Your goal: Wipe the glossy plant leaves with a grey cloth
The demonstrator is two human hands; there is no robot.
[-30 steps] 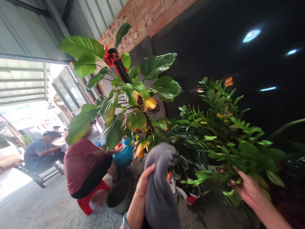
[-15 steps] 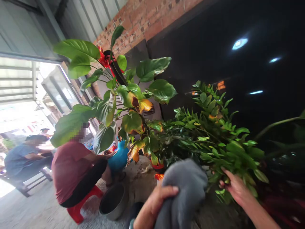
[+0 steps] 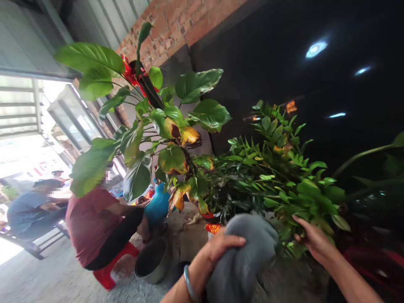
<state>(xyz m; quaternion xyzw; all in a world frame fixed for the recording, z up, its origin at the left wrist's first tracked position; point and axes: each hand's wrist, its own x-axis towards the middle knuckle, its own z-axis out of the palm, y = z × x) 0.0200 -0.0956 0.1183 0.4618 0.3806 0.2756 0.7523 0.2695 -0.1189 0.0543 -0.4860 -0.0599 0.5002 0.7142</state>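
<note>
Wiping step: the left hand [image 3: 217, 252], fingers clamped on a bunched grey cloth [image 3: 246, 252]; the right hand [image 3: 312, 242], fingers seemingly closed round a glossy green leafy frond [image 3: 303, 193] just above them. Next calls for cloth meeting leaves.

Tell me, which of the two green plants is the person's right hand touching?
The bushy plant with many small narrow leaves: the right hand grips its lower fronds. The tall plant with big broad leaves, some yellowed, stands farther left, untouched.

A: What moved? The left hand [image 3: 217, 252] carried the grey cloth [image 3: 243, 256] rightward, from upright to bunched low against the small-leaved plant [image 3: 277, 176].
B: And the right hand [image 3: 312, 242]? It stayed in those leaves, now nearer the cloth.
</note>
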